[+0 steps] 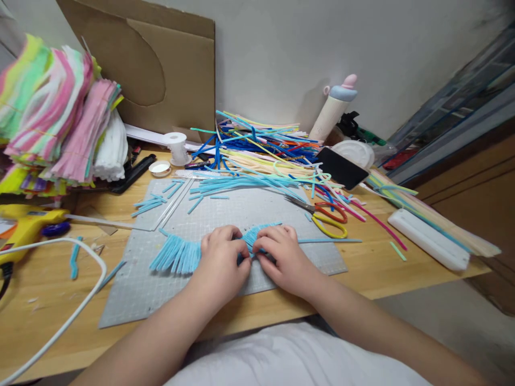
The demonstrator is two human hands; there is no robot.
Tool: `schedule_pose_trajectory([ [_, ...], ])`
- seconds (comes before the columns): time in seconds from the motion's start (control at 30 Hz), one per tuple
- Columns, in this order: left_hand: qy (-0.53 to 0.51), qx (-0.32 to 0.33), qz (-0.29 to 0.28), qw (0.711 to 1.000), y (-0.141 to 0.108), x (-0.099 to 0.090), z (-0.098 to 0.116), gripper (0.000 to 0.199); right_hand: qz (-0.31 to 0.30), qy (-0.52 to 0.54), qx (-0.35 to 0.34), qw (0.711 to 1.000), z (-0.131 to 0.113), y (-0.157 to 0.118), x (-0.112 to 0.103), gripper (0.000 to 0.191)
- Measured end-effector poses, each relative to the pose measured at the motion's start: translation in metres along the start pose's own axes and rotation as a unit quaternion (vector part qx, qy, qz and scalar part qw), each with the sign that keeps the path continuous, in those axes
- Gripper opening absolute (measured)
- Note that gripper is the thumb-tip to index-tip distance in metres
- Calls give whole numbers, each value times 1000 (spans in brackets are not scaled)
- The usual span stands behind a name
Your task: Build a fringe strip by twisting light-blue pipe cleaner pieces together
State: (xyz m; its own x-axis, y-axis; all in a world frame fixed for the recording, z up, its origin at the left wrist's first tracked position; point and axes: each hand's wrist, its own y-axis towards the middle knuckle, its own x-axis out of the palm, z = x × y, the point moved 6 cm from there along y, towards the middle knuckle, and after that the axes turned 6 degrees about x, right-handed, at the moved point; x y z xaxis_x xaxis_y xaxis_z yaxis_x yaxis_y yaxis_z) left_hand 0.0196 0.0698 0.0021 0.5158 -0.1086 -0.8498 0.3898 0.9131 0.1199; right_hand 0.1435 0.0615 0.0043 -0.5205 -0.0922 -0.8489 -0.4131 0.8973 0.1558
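Observation:
A fringe of short light blue pipe cleaners point(177, 254) lies over the grey cutting mat point(132, 289), its left part fanned out. My left hand point(226, 254) is closed on the middle of this fringe, fingers pinched. Right beside it, my right hand point(280, 256) pinches the fringe's right part, with thumb and fingers close to the left hand's. A long blue stem point(330, 240) sticks out to the right from under my right hand. The exact spot between the fingertips is partly hidden.
Scissors point(328, 217) with red and yellow handles lie right of the hands. Loose pipe cleaners point(249, 185) pile up behind. A yellow glue gun point(30, 228) with a white cable is at left, below colourful bundles point(52, 107). A white case point(428, 239) lies at right.

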Motion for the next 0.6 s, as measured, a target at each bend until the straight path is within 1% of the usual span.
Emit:
schedule_pose_trajectory([
  [0.1,4,-1,-7,1000,0,0,0,12,11,-14,11,1000,2,0,0,15],
  [0.17,2,1,-11,1000,0,0,1,11,1,-16,-2,1000,0,-1,2,15],
  [0.23,-4,5,-15,1000,0,-1,2,7,-7,-17,-12,1000,-1,-1,3,11],
  [0.27,-5,6,-16,1000,0,-1,2,8,-7,-17,-12,1000,-1,0,3,9],
  [0.37,3,5,-19,1000,-1,-3,2,20,-7,-22,-8,1000,0,1,3,7],
  [0.6,16,4,-15,1000,-2,-2,2,20,-5,-28,-4,1000,1,1,3,9],
])
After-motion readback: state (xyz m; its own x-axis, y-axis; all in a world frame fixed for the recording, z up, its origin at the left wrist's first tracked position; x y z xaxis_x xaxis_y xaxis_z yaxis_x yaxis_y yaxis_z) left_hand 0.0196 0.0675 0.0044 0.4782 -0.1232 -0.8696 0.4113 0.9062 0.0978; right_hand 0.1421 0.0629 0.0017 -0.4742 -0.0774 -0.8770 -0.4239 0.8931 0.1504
